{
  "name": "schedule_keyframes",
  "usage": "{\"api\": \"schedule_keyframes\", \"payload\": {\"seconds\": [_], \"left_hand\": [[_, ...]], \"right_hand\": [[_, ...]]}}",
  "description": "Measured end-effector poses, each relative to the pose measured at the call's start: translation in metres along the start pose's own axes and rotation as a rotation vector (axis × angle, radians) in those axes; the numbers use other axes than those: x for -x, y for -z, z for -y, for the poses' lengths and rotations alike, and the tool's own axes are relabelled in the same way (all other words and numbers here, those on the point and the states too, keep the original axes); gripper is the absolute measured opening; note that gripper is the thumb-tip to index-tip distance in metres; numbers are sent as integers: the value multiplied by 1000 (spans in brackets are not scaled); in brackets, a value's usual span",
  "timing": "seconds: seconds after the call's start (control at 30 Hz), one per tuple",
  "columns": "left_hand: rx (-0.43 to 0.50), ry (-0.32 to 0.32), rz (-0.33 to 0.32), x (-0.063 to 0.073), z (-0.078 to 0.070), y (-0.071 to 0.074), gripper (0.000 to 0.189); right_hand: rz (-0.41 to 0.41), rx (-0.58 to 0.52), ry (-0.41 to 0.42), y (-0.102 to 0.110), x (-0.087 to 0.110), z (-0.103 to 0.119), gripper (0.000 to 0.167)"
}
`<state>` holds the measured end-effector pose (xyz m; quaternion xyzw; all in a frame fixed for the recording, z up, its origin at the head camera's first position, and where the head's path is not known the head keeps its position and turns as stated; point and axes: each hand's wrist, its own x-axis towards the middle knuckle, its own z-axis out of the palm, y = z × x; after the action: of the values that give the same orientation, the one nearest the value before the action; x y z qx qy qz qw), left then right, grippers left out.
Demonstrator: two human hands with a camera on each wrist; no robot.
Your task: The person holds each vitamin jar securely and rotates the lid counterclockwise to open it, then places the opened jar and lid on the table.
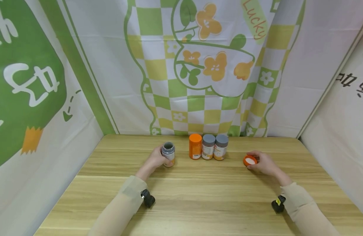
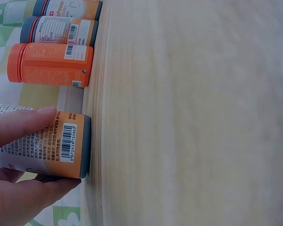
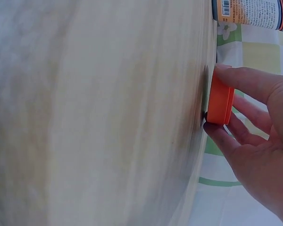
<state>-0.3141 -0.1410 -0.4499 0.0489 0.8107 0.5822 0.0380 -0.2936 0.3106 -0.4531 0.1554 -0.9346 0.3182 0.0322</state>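
My left hand [image 1: 153, 159] grips an uncapped grey jar [image 1: 168, 151] with a white and orange label, upright at the table's left-centre. Its dark mouth faces up. In the left wrist view, thumb and fingers wrap the jar [image 2: 66, 146] from both sides, its base right at the tabletop. Over on the right, my right hand [image 1: 265, 164] pinches an orange lid [image 1: 250, 160] by its rim, white inside facing up. The right wrist view has the lid [image 3: 220, 101] between thumb and fingers, close to the tabletop.
Between the hands, an orange jar [image 1: 195, 147] with its lid on stands beside two grey-lidded jars [image 1: 208, 147] in a row near the table's back edge. A patterned curtain [image 1: 199, 108] hangs behind the wooden table [image 1: 205, 196], with printed cloth on both sides.
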Motion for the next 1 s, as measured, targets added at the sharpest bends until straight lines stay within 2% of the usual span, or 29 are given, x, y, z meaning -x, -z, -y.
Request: {"api": "schedule_keyframes", "payload": {"seconds": [0.3,0.77,1.0], "left_hand": [[13,39,10,-5,3,3,77],[2,16,17,-9,3,6,82],[-4,36,4,-11,4,8,82]], "right_hand": [[-9,33,1,0,-1,-3,58],[-12,38,14,2,-1,-7,58],[-8,25,9,2,0,-8,58]]}}
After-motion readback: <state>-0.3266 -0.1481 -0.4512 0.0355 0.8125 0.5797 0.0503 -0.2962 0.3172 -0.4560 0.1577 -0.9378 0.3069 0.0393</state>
